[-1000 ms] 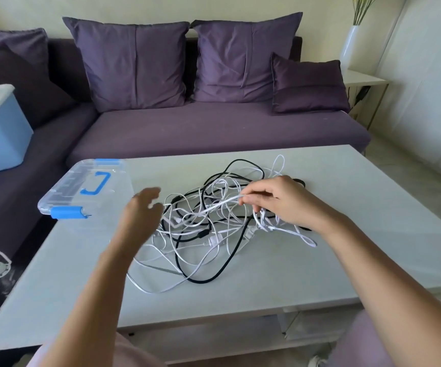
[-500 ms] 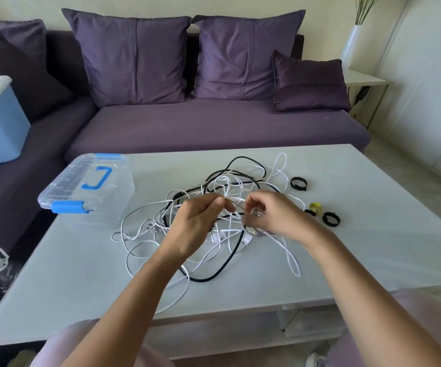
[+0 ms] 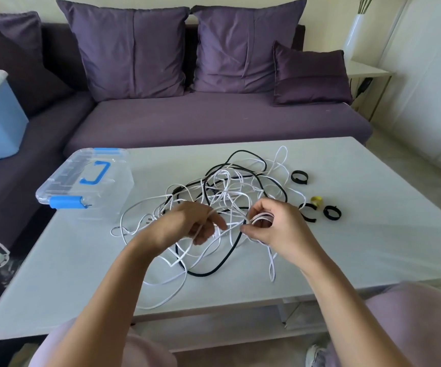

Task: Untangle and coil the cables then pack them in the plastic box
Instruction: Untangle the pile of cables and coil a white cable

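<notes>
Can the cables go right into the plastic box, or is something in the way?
Yes, the lid is on the plastic box, with its blue latch down, so it blocks the way. Nothing else visible lies between the cables and the box.

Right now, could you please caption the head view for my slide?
The left hand and right hand grip white cable within the tangle of cables on the table, beside the closed plastic box.

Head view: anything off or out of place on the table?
The plastic box seems to overhang the left edge of the table, lid shut. The cables are one tangle, as expected; nothing looks damaged.
</notes>
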Motion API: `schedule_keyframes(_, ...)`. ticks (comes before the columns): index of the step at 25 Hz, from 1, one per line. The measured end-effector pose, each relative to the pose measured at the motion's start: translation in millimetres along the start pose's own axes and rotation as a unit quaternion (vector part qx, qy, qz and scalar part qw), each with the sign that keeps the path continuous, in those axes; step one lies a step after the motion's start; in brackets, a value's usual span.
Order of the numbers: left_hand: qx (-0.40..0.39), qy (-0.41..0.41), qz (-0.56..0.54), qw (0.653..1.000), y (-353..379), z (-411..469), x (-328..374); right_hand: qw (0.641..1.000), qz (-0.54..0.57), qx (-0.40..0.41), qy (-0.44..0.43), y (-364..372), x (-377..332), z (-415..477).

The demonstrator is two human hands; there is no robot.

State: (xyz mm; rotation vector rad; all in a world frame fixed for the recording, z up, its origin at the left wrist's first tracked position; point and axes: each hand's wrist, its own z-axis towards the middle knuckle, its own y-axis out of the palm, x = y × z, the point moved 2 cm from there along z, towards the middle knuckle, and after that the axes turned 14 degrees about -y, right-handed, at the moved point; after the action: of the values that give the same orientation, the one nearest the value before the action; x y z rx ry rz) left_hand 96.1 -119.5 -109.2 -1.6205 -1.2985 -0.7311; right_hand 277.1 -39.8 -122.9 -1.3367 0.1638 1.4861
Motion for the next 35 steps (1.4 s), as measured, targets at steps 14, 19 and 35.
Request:
schedule_keyframes(14, 0.024, 0.088, -0.148, 0.985, 16, -4, 12, 0.992, -0.043, 0.075, -0.092, -3, -14, 8)
schedule_keyframes(19, 0.032, 0.115, -0.182, 0.976, 6, -7, 12, 0.995, 0.038, 0.058, -0.072, -2, -15, 0)
schedule_keyframes(35, 0.218, 0.068, -0.239, 0.944, 12, 1, 12, 0.861, 0.452, 0.220, 0.076, 1, -31, 2)
